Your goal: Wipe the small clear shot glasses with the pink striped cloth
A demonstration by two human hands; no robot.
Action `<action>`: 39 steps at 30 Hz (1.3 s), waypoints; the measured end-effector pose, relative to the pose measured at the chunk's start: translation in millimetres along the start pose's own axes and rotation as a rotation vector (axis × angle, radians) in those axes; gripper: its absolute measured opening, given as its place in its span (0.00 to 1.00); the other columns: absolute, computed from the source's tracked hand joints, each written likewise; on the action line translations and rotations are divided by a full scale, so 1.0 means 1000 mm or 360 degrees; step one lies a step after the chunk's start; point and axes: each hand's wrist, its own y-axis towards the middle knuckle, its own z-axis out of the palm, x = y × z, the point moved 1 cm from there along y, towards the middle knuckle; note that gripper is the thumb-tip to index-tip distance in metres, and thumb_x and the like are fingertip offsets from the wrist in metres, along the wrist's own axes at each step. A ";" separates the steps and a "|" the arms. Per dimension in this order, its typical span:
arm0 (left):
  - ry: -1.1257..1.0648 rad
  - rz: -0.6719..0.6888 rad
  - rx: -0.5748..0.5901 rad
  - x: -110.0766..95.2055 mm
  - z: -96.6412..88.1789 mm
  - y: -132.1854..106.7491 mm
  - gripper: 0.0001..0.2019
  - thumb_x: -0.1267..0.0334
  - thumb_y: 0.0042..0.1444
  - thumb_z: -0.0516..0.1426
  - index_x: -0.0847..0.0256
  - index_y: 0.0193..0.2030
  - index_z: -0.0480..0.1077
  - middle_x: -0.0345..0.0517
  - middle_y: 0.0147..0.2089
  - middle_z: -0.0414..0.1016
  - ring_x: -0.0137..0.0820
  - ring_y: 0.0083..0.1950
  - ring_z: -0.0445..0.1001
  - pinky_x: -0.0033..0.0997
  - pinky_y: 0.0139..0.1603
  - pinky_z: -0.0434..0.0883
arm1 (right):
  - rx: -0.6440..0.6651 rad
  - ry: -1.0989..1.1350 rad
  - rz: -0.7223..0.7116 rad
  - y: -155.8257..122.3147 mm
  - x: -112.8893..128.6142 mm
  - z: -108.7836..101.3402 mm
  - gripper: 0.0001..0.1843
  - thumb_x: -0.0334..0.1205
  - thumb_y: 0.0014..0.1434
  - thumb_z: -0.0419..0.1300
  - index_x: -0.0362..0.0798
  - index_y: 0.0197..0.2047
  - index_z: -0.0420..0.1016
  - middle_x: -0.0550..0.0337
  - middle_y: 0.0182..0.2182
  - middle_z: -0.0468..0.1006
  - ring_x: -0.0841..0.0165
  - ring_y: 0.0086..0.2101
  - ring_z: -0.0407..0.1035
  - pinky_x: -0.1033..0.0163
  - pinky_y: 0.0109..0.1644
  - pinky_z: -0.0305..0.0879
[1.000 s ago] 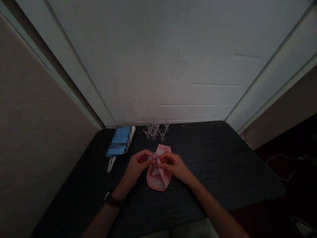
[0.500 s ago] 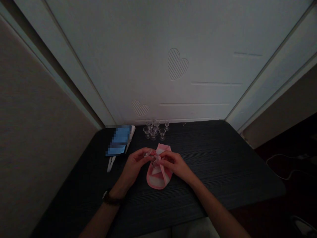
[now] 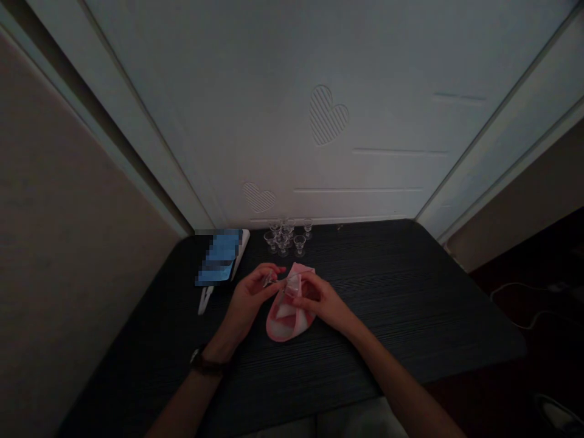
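Note:
My left hand [image 3: 249, 293], with a dark watch on the wrist, is closed on a small clear stemmed glass [image 3: 268, 279], which lies tilted on its side between the fingers. My right hand [image 3: 325, 301] pinches a pink-and-white cloth [image 3: 280, 330] around the other end of that glass. The cloth hangs in a loose loop below the fingers, over the table. Part of the glass is hidden by the fingers and the cloth.
Several similar small glasses [image 3: 283, 238] stand grouped at the table's back edge. A phone with a blue, blurred screen [image 3: 221, 255] leans on a white stand [image 3: 205, 300] to the left. Behind the dark table [image 3: 387, 292] rises a white panel [image 3: 274, 121] with heart reliefs.
The glass has turned between my hands, and the left fingers have shifted on it. The loop of cloth has swung slightly left and up.

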 end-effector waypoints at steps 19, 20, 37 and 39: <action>0.0454 -0.0094 0.0191 0.000 -0.001 0.001 0.04 0.63 0.52 0.58 0.60 0.34 0.68 0.37 0.33 0.69 0.27 0.33 0.69 0.24 0.34 0.66 | -0.0286 -0.0276 -0.0150 0.001 0.005 -0.005 0.14 0.43 0.53 0.62 0.49 0.42 0.69 0.60 0.36 0.70 0.68 0.36 0.65 0.66 0.37 0.62; 0.0475 -0.0097 0.0193 0.000 -0.001 0.001 0.05 0.63 0.52 0.58 0.60 0.34 0.68 0.37 0.33 0.69 0.26 0.33 0.69 0.24 0.34 0.66 | -0.0290 -0.0286 -0.0157 0.002 0.005 -0.005 0.14 0.43 0.53 0.62 0.49 0.42 0.69 0.60 0.36 0.70 0.69 0.35 0.65 0.66 0.37 0.62; 0.0755 0.0042 0.0223 0.007 0.000 0.000 0.09 0.62 0.50 0.60 0.60 0.38 0.69 0.41 0.37 0.72 0.31 0.38 0.72 0.28 0.38 0.69 | -0.0333 -0.0111 -0.0139 0.002 0.006 -0.004 0.20 0.38 0.52 0.62 0.52 0.49 0.65 0.59 0.41 0.71 0.68 0.38 0.68 0.64 0.40 0.65; 0.0794 0.0046 0.0204 0.008 0.000 -0.001 0.09 0.61 0.49 0.60 0.60 0.37 0.70 0.42 0.36 0.73 0.32 0.38 0.72 0.28 0.37 0.69 | -0.0369 -0.0007 -0.0120 0.002 0.007 -0.004 0.24 0.36 0.51 0.63 0.53 0.51 0.61 0.59 0.43 0.70 0.68 0.38 0.69 0.64 0.39 0.65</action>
